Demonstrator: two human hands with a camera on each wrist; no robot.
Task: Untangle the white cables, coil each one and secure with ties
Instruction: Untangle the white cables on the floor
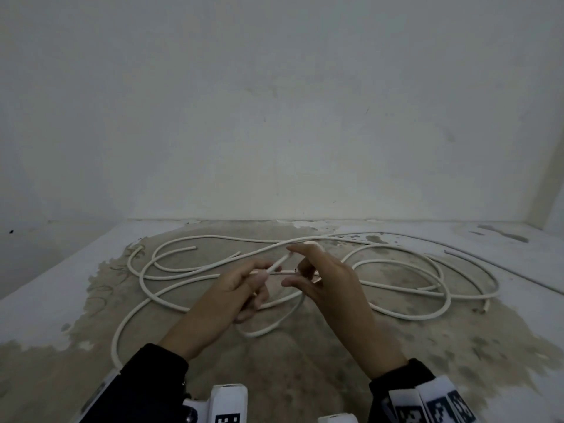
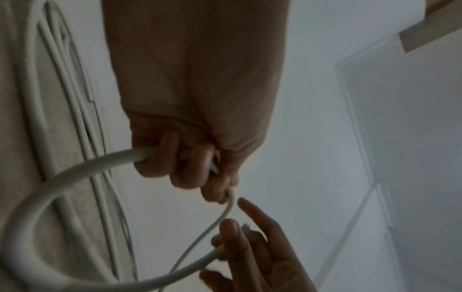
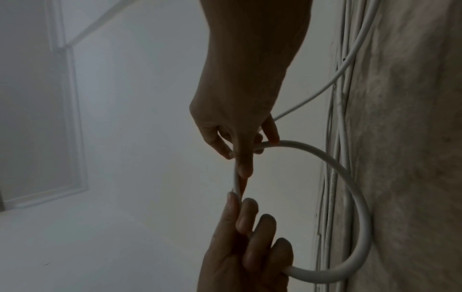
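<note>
Left hand (image 1: 244, 285) grips a white cable (image 1: 276, 265) end; right hand (image 1: 320, 276) fingers pinch its loop above the tangled cables (image 1: 396, 270) on the floor (image 1: 335, 355).

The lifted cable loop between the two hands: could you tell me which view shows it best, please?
The right wrist view: the loop arcs unbroken from the right hand to the left hand. The left wrist view crops it; in the head view the hands hide it.
</note>
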